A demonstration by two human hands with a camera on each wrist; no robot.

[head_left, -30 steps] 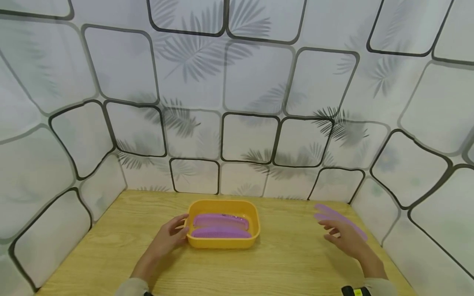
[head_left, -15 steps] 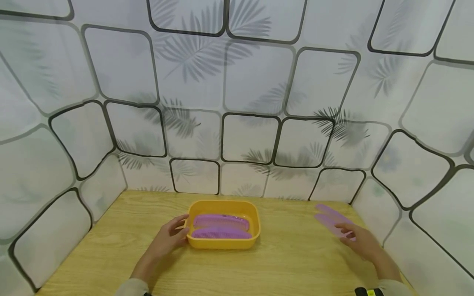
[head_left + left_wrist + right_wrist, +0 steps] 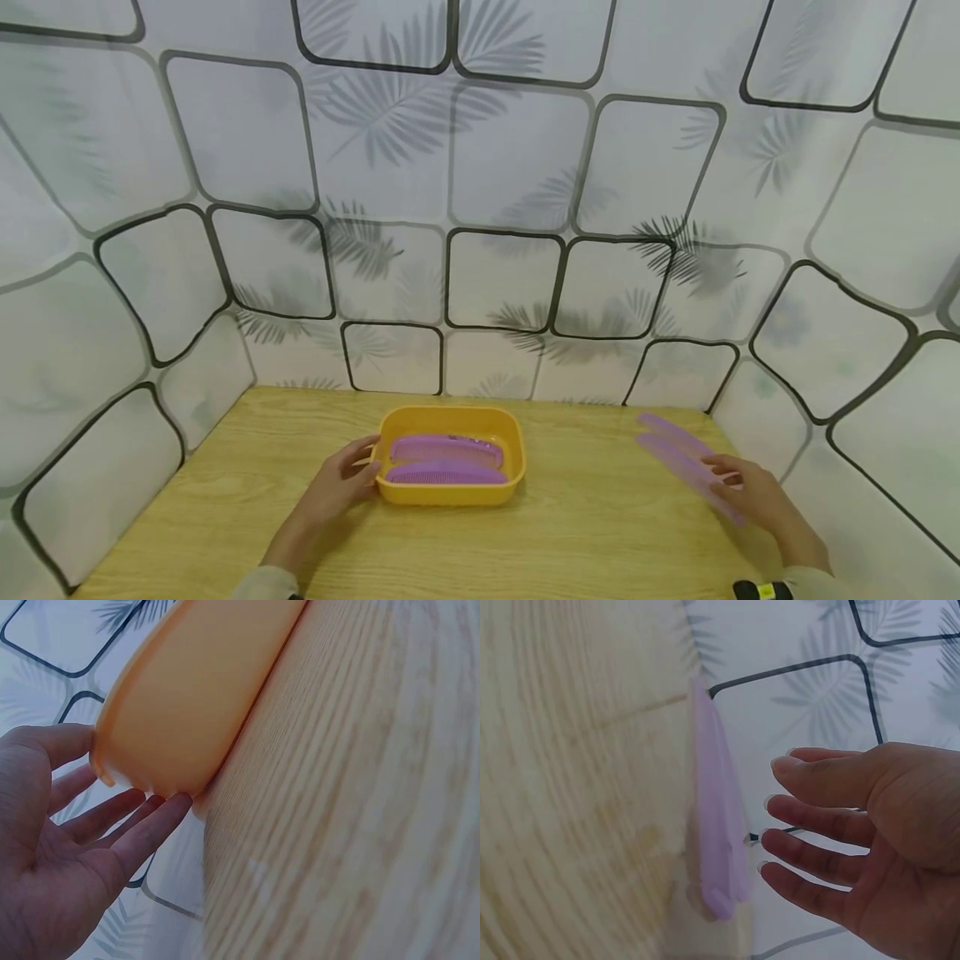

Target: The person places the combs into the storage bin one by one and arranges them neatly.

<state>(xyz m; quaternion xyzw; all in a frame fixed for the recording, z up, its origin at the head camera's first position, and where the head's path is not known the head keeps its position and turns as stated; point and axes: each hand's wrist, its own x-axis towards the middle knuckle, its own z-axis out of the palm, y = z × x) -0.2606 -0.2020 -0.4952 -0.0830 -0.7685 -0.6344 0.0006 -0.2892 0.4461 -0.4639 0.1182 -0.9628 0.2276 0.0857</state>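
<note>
looks half done: 2 purple combs inside yellow tray, mid-tabletop; 2 lilac combs still out, near tabletop's right edge | left hand: fingers spread, touching tray's left end | right hand: fingers loosely bent, nothing held, just beside lilac combs | total 4 combs, 1 tray

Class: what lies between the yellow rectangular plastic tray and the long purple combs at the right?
The head view shows only bare wood-grain tabletop between the yellow plastic tray and those long purple combs.
</note>
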